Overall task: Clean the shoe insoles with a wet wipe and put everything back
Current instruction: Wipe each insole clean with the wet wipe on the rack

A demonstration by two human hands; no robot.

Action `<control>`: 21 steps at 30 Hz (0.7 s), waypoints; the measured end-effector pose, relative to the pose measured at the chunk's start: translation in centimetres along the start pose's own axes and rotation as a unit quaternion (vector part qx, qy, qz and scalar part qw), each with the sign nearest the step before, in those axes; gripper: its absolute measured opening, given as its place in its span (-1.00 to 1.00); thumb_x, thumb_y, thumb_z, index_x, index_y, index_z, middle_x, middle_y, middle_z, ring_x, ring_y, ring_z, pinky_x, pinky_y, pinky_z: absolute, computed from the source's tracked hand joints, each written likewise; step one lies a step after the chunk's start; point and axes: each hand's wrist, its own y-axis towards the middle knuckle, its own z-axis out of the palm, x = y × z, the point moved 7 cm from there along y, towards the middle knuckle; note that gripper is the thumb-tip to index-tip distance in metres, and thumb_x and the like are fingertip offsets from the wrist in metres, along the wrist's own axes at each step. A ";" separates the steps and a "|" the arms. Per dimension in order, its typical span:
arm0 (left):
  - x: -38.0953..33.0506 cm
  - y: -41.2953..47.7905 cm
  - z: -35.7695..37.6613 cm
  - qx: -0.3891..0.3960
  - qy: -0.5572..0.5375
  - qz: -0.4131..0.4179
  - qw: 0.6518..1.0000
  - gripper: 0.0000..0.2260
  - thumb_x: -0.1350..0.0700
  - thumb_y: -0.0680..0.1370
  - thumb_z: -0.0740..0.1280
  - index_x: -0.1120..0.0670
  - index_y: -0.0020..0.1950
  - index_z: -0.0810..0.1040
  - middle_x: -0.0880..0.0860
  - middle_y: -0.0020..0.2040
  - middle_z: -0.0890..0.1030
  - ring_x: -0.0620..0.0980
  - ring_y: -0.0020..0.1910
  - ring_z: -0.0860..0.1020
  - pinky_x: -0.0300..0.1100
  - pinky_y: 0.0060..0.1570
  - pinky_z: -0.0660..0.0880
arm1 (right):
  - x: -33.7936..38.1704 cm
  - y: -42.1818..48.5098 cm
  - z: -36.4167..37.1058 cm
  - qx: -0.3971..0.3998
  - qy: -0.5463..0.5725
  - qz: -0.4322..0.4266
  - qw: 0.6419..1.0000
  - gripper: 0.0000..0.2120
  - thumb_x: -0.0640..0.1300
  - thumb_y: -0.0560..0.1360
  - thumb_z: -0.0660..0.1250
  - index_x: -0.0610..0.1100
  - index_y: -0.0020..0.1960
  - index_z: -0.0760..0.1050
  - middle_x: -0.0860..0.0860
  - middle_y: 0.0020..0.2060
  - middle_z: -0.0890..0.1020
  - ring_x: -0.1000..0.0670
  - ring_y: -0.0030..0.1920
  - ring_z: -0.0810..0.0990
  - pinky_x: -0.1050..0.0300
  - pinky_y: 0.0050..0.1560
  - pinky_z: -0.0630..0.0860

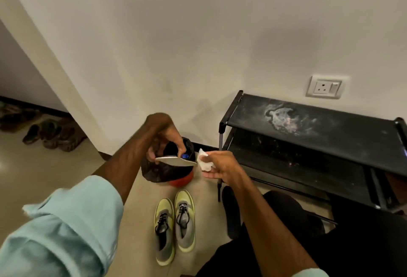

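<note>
Above red bin [181, 181]: left hand [165, 140] pinches white insole [176, 161], held flat. Just right of bin, right hand [220, 165] pinches crumpled wet wipe [204, 162] beside insole tip. Yellow-green shoes [185, 217] on floor before bin; black rack [308, 127] right of bin.

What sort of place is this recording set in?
Probably a home entryway: a black two-tier metal shoe rack against the wall, yellow-green and grey sneakers on the floor, more dark shoes at left.
</note>
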 end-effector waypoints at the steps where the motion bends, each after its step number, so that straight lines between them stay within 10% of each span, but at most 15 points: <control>1: 0.0 -2.1 -0.7 -0.025 0.009 0.004 1.000 -0.22 -0.07 0.21 0.60 0.38 0.27 0.54 0.33 0.18 0.62 0.26 -0.08 0.68 0.00 0.07 0.63 | 1.2 -0.8 0.5 0.013 0.014 -0.008 1.000 -0.89 -0.29 0.49 0.51 -0.17 -0.02 0.63 -0.19 -0.01 0.69 -0.15 -0.07 0.71 -0.05 -0.12 0.69; 9: -0.5 -16.9 -3.6 -0.200 -0.012 0.117 0.973 -0.20 -0.14 0.28 0.61 0.39 0.26 0.46 0.33 0.18 0.56 0.22 -0.11 0.71 -0.01 -0.01 0.66 | 11.2 -8.2 1.9 0.067 0.115 -0.079 0.988 -0.63 -0.25 0.51 0.51 -0.32 0.26 0.55 -0.29 0.08 0.67 -0.24 -0.05 0.69 -0.19 -0.05 0.70; 17: -7.5 -22.1 -1.5 -0.284 0.045 0.277 0.917 -0.37 -0.25 0.44 0.47 0.20 0.25 0.45 0.21 0.09 0.57 0.09 -0.17 0.71 0.01 0.06 0.65 | 16.9 -12.2 -6.7 -0.095 0.157 -0.230 0.956 -0.80 -0.31 0.45 0.53 -0.18 0.05 0.64 -0.16 0.02 0.71 -0.17 0.01 0.72 -0.11 -0.07 0.72; 21: -12.6 -22.1 -0.4 -0.315 0.123 0.331 0.881 -0.56 -0.27 0.46 0.43 0.09 -0.06 0.47 0.12 -0.03 0.64 0.01 -0.19 0.68 -0.13 -0.19 0.62 | 17.3 -12.1 -11.7 -0.163 0.164 -0.262 0.937 -0.85 -0.28 0.46 0.53 -0.11 -0.04 0.62 -0.10 -0.05 0.71 -0.09 -0.03 0.72 -0.07 -0.04 0.72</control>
